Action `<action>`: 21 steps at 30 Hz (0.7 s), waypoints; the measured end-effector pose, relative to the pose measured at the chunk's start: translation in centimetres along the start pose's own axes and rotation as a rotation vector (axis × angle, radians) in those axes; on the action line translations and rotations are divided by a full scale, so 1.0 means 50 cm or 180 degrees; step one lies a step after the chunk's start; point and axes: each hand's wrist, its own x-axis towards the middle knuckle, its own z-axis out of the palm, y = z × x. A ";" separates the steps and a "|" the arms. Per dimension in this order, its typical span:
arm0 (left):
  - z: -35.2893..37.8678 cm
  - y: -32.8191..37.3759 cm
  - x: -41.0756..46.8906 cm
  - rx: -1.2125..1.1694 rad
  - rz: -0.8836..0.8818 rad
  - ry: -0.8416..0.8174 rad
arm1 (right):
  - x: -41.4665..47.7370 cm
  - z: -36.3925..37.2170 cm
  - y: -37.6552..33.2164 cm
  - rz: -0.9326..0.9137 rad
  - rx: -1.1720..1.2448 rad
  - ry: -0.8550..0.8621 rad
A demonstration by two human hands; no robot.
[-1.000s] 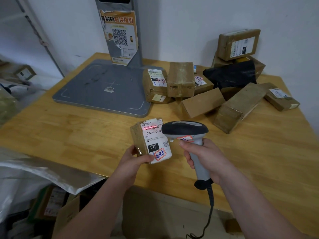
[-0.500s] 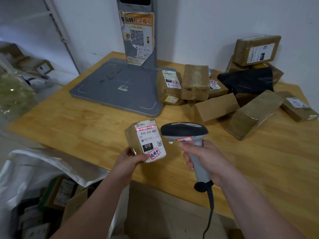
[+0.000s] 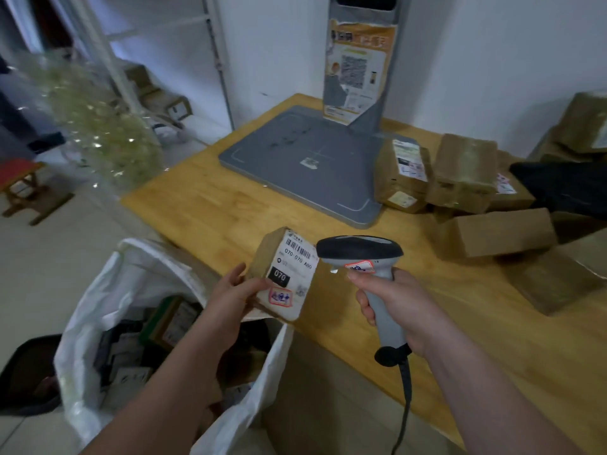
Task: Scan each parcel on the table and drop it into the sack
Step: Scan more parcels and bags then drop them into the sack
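Left hand pinches a small brown parcel, thumb across its white label, fingers behind, right at the table's near-left corner and just above the open white sack on the floor. Right hand wraps tight round the grey scanner, whose dark head sits just beside the label. More brown parcels crowd the table's right side, next to a grey scale platform near the far edge.
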 end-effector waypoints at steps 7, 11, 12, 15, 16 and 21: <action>-0.183 0.017 -0.045 0.0032 0.0162 0.0993 | 0.051 0.112 0.004 0.0060 -0.0373 -0.0584; -0.266 -0.011 -0.064 0.0318 -0.0080 0.1485 | 0.076 0.164 0.012 0.0138 -0.0605 -0.0832; -0.288 -0.025 -0.065 0.0399 -0.0210 0.1646 | 0.080 0.173 0.015 0.0158 -0.0660 -0.0869; -0.341 -0.063 -0.061 0.0767 -0.0549 0.2145 | 0.091 0.192 0.021 0.0227 -0.0704 -0.0934; -0.343 -0.068 -0.060 0.0814 -0.0639 0.2320 | 0.094 0.195 0.022 0.0254 -0.0724 -0.0948; -0.338 -0.065 -0.021 0.0939 -0.0593 0.2157 | 0.112 0.189 0.027 0.0365 -0.0750 -0.0819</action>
